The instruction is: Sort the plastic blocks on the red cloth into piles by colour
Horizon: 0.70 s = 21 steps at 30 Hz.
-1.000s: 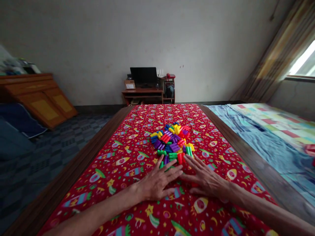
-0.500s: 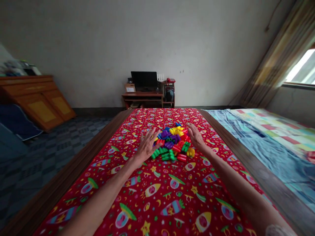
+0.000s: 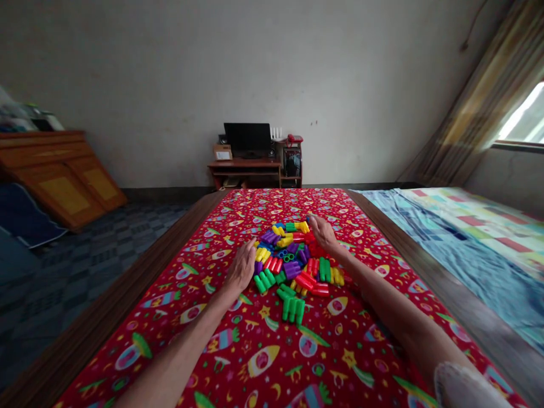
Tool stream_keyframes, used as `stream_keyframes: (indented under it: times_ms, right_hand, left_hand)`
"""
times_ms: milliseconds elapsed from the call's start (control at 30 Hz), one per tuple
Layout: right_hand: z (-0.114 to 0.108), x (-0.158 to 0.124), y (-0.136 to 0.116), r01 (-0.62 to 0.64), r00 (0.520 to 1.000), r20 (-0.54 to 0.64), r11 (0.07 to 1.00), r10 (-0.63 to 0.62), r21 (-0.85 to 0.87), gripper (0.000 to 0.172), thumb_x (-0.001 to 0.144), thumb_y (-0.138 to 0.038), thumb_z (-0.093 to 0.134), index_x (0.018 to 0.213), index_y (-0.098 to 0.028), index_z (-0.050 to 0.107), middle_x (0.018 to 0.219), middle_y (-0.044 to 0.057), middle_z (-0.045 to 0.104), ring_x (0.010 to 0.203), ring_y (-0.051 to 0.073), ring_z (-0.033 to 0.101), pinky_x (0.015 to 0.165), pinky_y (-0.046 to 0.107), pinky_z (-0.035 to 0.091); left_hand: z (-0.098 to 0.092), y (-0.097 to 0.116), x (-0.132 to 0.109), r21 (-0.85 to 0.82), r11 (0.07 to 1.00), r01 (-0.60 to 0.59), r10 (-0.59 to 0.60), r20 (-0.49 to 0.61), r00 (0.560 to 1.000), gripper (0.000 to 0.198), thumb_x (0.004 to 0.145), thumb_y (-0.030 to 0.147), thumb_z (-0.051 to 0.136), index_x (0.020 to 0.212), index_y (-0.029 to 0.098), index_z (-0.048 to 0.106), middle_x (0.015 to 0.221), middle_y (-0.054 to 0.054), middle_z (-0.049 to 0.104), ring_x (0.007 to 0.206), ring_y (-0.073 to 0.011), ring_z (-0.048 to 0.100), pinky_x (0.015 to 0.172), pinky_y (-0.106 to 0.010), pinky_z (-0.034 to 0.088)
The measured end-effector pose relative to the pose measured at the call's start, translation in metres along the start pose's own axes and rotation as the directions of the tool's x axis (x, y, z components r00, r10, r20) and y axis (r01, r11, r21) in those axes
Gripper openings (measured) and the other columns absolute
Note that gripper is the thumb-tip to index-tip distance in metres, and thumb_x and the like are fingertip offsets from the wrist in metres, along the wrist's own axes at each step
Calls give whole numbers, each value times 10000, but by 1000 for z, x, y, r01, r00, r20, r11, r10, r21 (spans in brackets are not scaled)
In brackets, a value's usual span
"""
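Note:
A loose pile of plastic building blocks [image 3: 291, 268], ribbed like joined tubes, lies in green, red, yellow, purple and blue on a red patterned cloth [image 3: 263, 362]. Along the pile's left edge rests my left hand [image 3: 243, 264], fingers stretched and curved against a yellow block [image 3: 262, 254]. My right hand [image 3: 323, 233] reaches over the far right side, its fingers extended and covering some red blocks [image 3: 313, 247]. A bit of blue shows at its fingertips. Closest to me lies a green block [image 3: 293, 309].
The cloth covers a table with dark wooden edges [image 3: 408, 266]. A bed with a blue sheet [image 3: 450, 260] stands to the right. Beyond the table is a desk [image 3: 244, 163] with a monitor [image 3: 247, 139]. At the left is a wooden cabinet [image 3: 63, 175].
The pile has spread out and come nearer to me, with a green block at its near edge. Both hands have lowered to the pile, my right hand moving left over its far side.

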State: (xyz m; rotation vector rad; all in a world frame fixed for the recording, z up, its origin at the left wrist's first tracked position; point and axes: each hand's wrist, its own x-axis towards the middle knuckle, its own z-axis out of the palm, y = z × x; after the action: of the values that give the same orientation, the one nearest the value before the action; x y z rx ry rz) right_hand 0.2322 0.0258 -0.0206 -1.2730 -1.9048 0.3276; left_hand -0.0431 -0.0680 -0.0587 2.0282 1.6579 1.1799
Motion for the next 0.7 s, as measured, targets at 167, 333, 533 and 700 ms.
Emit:
stream_keyframes:
  times_ms: [167, 333, 533, 700]
  right_hand:
    - [5, 43, 7, -57, 977, 204, 998, 63, -34, 635, 973, -533, 199, 1139, -129, 660, 1067, 164, 681, 1049, 276, 602, 943, 424, 438]
    - [18, 30, -4, -2, 875, 481, 995, -48, 103, 618, 946, -602, 268, 1106, -200, 710, 1034, 69, 715, 928, 226, 648, 877, 351, 485]
    - [17, 33, -29, -48, 874, 472, 945, -117, 323, 732, 927, -667, 209, 1114, -158, 700, 1025, 97, 724, 969, 223, 662, 917, 364, 477]
    - [45, 54, -50, 15, 903, 427, 998, -41, 64, 517, 971, -512, 334, 1197, -175, 655, 1071, 70, 716, 1052, 239, 638, 927, 354, 471]
  left_hand:
    - [-1, 1, -1, -25, 1000, 19, -20, -8, 1000, 566, 955, 478, 188, 1331, 171, 480, 1418, -122, 496, 1356, -222, 404, 1155, -475, 287]
    - [-2, -2, 3, -45, 999, 18, -18, -5, 1000, 621, 949, 507, 173, 1393, 151, 421, 1475, -123, 430, 1393, -213, 349, 1175, -438, 257]
    - [-6, -3, 6, -88, 996, 24, -24, -3, 1000, 600, 956, 499, 179, 1386, 175, 443, 1458, -104, 460, 1378, -200, 377, 1173, -445, 258]
    - [-8, 1, 4, -98, 994, 41, -44, -32, 999, 602, 954, 503, 177, 1348, 166, 483, 1424, -117, 496, 1366, -218, 396, 1164, -453, 274]
